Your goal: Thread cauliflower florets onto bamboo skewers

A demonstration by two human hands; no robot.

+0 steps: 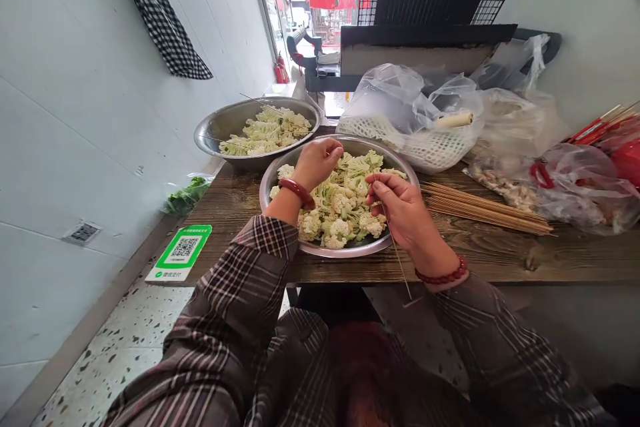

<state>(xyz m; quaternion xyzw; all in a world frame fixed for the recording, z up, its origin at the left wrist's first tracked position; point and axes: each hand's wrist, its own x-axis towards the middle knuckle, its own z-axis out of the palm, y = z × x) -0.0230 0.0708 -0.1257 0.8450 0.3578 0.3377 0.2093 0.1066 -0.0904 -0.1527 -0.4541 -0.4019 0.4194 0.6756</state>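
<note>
A wide metal bowl of cut cauliflower florets is in front of me on the wooden table. Over its far left part is my left hand, with fingers curled and pinched together; anything between them is hidden. My right hand, above the bowl's right side, is closed on a thin skewer. The skewer slants down toward me past the table's front edge. To the right of the bowl, a bundle of bamboo skewers lies on the table.
Behind on the left, a second metal bowl holds more cauliflower with skewers. Plastic bags and a bag with red items line the back and right. A QR-code card is at the left front corner of the wooden table.
</note>
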